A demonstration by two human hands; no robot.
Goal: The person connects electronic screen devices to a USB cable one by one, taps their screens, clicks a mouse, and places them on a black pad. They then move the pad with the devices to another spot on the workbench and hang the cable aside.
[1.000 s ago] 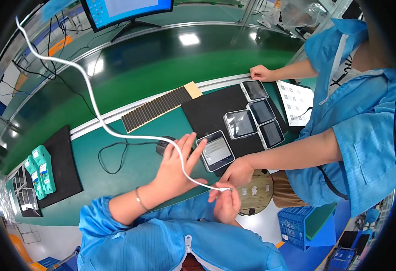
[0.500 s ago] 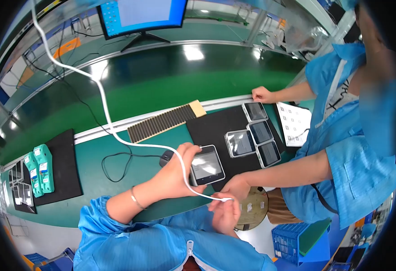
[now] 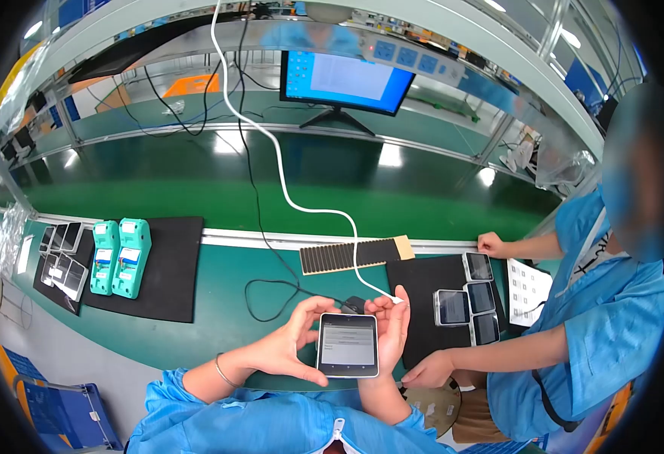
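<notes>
My left hand [image 3: 288,346] curves around the left side of a white-framed handheld device [image 3: 348,346], its thumb at the lower left corner and fingers near the top edge. The screen is lit and faces up. At the device's right side is my right hand [image 3: 394,333], with the end of a white cable [image 3: 355,246] between its fingers. Part of my right hand is hidden behind the device. Whether the cable touches the device cannot be told. Behind the device lies a black mouse [image 3: 353,304].
Several similar devices [image 3: 452,307] lie on a black mat [image 3: 415,284], beside a co-worker's hands [image 3: 432,369] and a printed sheet [image 3: 528,291]. A ribbed strip [image 3: 347,257] lies behind. Green devices [image 3: 130,259] stand on the left mat [image 3: 177,265]; a monitor [image 3: 347,79] stands behind.
The handheld device has left the right-hand mat and is now lifted between my hands. My left hand closed on it, and my right hand came to its side with the cable. The view has shifted.
</notes>
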